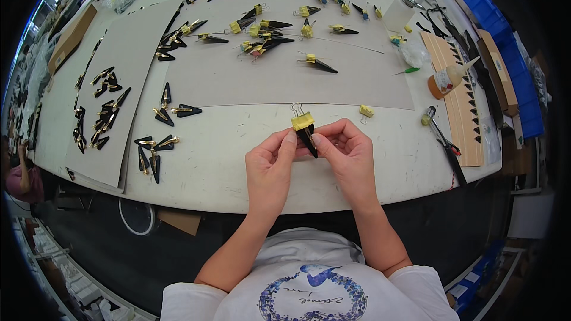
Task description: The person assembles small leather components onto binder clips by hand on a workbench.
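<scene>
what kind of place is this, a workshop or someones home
Most likely a small craft workshop or factory bench. Dozens of black triangular pieces clamped with yellow binder clips lie on grey sheets, a glue bottle stands by, and both hands, left hand and right hand, hold one such clipped piece.

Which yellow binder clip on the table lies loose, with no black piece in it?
The small yellow binder clip just beyond the right hand; the others farther back each pinch a black pointed piece.

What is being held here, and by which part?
Both hands, left and right, pinch a black pointed hair clip by its lower tapered end; a yellow binder clip is clamped on its top.
</scene>
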Motion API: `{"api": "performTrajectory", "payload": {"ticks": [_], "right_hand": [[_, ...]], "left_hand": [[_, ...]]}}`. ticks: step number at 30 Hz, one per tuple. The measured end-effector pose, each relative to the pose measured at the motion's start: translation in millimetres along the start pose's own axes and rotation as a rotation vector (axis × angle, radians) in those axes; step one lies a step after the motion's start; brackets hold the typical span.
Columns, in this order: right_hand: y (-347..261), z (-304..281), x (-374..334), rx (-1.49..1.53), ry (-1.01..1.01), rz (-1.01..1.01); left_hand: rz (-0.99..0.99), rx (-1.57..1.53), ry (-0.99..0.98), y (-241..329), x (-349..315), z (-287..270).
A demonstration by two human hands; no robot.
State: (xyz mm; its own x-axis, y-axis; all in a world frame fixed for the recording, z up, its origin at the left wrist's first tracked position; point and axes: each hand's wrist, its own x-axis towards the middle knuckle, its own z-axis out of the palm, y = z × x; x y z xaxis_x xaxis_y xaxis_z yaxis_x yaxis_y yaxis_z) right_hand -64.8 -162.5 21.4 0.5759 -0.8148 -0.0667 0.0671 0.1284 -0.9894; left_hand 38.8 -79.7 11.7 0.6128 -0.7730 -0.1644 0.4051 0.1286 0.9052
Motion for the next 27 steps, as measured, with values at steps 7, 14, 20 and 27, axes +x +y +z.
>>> {"api": "performTrajectory", "payload": {"ticks": [7,14,20,27], "right_hand": [[-0.4,-2.0,2.9,0.018,-0.005,0.045],[-5.4,-2.5,4.1,0.066,-0.020,0.068],[-9.8,-0.5,-1.6,0.081,-0.021,0.075],[-11.2,-1.2,-10.3,0.089,-0.031,0.061]], "left_hand": [[-0.014,0.030,-0.048,1.5,-2.1,-2.2],[0.018,-0.024,-0.087,2.7,-2.3,-0.4],[0.036,-0.013,-0.055,-2.3,-3.2,-1.6],[0.032,-0.023,-0.033,0.5,-5.7,-3.1]]}}
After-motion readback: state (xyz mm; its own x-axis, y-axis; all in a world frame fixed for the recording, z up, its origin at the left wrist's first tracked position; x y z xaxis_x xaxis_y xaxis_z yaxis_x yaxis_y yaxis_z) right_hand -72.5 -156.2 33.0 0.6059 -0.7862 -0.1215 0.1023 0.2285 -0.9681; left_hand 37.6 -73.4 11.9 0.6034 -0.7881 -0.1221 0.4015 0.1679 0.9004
